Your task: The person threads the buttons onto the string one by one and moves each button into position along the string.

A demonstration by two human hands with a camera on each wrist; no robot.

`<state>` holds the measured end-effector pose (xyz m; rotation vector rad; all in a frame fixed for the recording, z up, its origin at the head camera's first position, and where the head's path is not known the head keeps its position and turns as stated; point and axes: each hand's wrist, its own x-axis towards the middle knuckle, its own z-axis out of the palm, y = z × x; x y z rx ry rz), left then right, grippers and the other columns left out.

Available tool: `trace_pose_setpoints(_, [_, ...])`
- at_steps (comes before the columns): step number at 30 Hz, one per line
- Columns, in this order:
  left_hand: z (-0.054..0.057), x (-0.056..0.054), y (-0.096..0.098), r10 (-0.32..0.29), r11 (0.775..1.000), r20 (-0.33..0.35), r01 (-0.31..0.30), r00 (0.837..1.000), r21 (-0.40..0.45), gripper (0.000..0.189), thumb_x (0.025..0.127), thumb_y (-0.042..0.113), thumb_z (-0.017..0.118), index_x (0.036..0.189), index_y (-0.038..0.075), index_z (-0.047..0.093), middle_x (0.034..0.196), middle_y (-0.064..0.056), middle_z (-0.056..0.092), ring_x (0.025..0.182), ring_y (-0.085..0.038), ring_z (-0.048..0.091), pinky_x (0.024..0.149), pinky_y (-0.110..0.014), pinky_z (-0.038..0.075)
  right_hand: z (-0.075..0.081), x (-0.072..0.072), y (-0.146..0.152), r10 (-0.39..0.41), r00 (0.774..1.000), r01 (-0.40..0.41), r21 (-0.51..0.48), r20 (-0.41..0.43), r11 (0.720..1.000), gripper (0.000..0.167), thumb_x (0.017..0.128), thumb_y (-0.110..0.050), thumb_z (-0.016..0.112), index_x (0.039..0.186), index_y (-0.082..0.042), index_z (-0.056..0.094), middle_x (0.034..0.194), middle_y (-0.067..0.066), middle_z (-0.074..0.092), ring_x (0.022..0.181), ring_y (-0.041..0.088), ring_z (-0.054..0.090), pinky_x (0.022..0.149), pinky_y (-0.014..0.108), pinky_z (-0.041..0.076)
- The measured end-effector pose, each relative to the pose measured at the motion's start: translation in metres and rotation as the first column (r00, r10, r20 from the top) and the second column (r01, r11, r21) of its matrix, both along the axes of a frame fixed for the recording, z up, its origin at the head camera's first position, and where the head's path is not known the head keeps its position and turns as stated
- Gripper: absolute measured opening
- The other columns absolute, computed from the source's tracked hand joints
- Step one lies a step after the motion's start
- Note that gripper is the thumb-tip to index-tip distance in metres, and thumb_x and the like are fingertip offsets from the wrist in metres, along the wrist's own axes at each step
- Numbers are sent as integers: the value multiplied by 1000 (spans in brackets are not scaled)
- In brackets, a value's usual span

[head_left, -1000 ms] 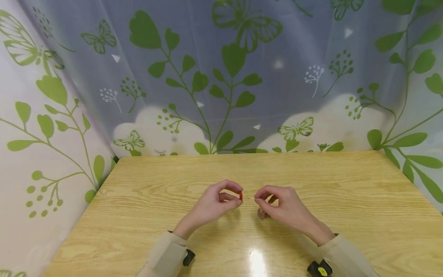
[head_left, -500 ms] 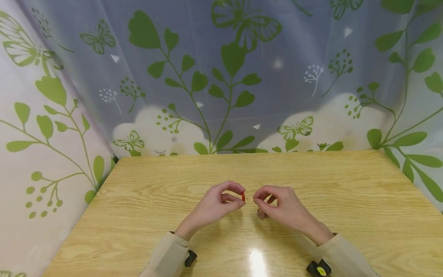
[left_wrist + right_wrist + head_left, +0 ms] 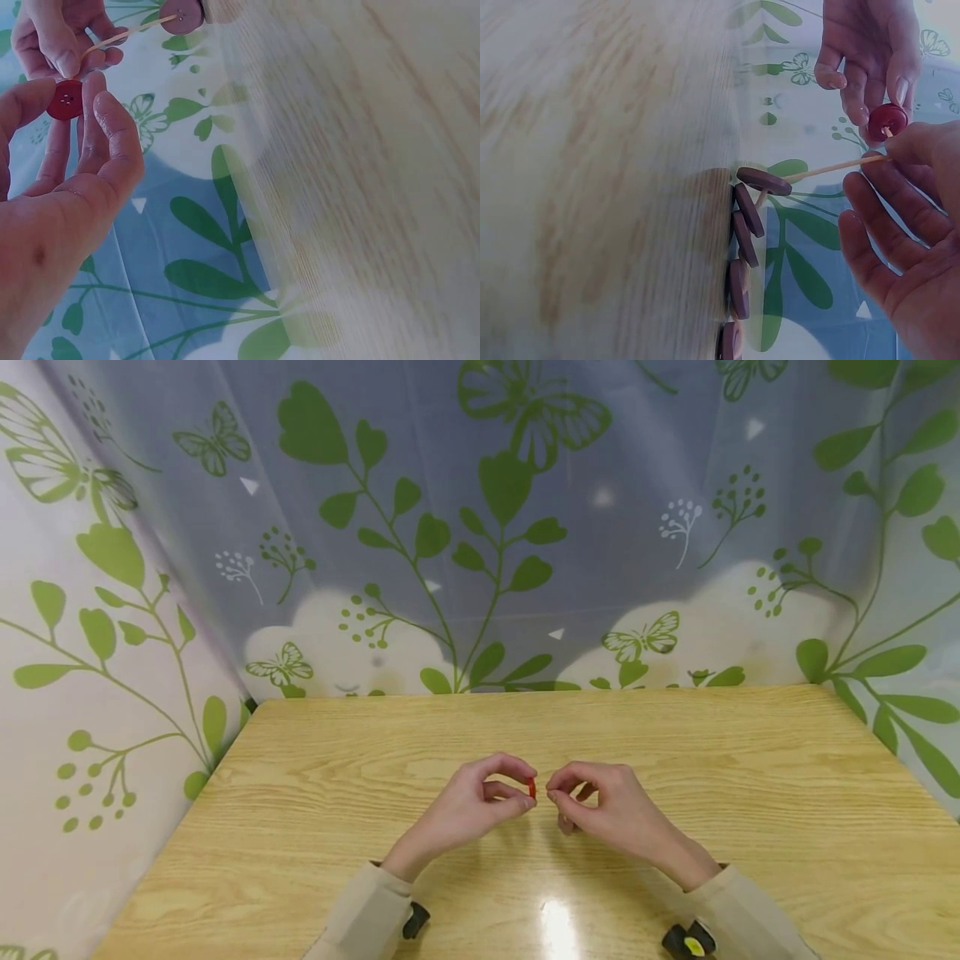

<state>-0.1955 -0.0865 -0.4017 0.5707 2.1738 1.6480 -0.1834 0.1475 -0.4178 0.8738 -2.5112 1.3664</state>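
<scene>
Upright between the thumb and fingertips of my left hand [image 3: 480,802] is a small round red button [image 3: 66,100] with several holes. My right hand [image 3: 611,802] pinches a thin tan cord [image 3: 832,169] near its end. The cord's tip shows right at the red button's face in the right wrist view. Further down, the cord runs through a brown button [image 3: 763,181]. Several more brown buttons trail below it along the tabletop. In the head view my right fingers mostly hide the cord and brown buttons, and a narrow gap separates the two hands.
The hands are over the middle of a light wood-grain table [image 3: 337,752]. Behind it hangs a blue and white curtain [image 3: 600,543] printed with green leaves and butterflies, which continues along both sides. Black straps [image 3: 688,941] sit at both sleeves.
My left hand, with the red button, has moved slightly right. The right hand has shifted a little left with the cord, so the gap between them is narrower.
</scene>
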Motion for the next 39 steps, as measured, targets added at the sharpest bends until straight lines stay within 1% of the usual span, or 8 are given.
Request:
trace_pose_setpoints(6, [0, 0, 1, -6, 1000, 11, 6, 1000, 6, 27, 97, 17, 70, 123, 19, 65, 133, -14, 63, 110, -18, 71, 89, -35, 58, 0, 0, 0, 3, 1000, -3, 1, -4, 1000, 10, 97, -7, 69, 97, -16, 74, 75, -1, 74, 66, 8, 69, 70, 27, 59])
trace_pose_setpoints(10, [-1, 0, 1, -9, 1000, 18, 9, 1000, 20, 29, 97, 16, 70, 125, 16, 63, 133, -15, 62, 110, -19, 71, 90, -33, 58, 1, 1, -1, 3, 1000, -3, 3, 4, 1000, 10, 97, -8, 69, 97, -17, 74, 73, -2, 73, 66, 8, 69, 70, 27, 59])
trace_pose_setpoints(13, [-1, 0, 2, -2, 1000, 28, 2, 1000, 25, 30, 96, 17, 71, 125, 14, 62, 132, -12, 63, 111, -18, 72, 90, -33, 57, 1, 1, -1, 3, 1000, -3, 2, 15, 1000, 10, 97, -9, 69, 97, -17, 74, 73, -2, 73, 67, 7, 69, 71, 27, 58])
trace_pose_setpoints(17, [-1, 0, 2, 14, 1000, 44, -15, 999, 26, 28, 96, 19, 73, 121, 14, 63, 127, -5, 66, 110, -18, 72, 89, -33, 57, 2, 1, -2, 4, 1000, -4, 3, 21, 1000, 8, 98, -9, 69, 97, -15, 74, 73, -1, 73, 69, 5, 68, 71, 27, 58])
trace_pose_setpoints(21, [-2, 1, 2, 22, 999, 53, -24, 998, 31, 24, 96, 19, 73, 117, 12, 65, 124, -8, 70, 108, -19, 74, 91, -36, 58, 1, 1, -2, 4, 1000, -4, 4, 17, 1000, 9, 98, -9, 68, 98, -15, 75, 76, -1, 74, 71, 4, 68, 71, 27, 58])
trace_pose_setpoints(25, [-2, 1, 2, 27, 999, 52, -29, 998, 33, 19, 97, 16, 71, 115, 11, 68, 122, -11, 72, 106, -18, 75, 94, -36, 57, 0, 1, -2, 4, 1000, -4, 3, 10, 1000, 12, 97, -8, 68, 97, -19, 75, 80, -1, 75, 72, 4, 68, 70, 26, 59])
trace_pose_setpoints(31, [-3, 1, 3, 48, 998, 45, -49, 998, 24, 16, 98, 15, 70, 114, 11, 70, 119, -6, 73, 104, -16, 75, 94, -34, 58, 0, 1, -2, 13, 1000, -13, -9, 11, 1000, 13, 97, -7, 68, 97, -18, 75, 79, 0, 75, 69, 4, 68, 69, 26, 59])
trace_pose_setpoints(39, [-3, 0, 5, 58, 998, 46, -59, 997, 17, 14, 97, 15, 70, 111, 12, 73, 115, -5, 75, 101, -16, 76, 93, -34, 57, 0, 1, -3, 6, 1000, -6, -1, 15, 1000, 14, 97, -7, 68, 98, -19, 75, 82, 0, 76, 71, 4, 68, 70, 26, 58])
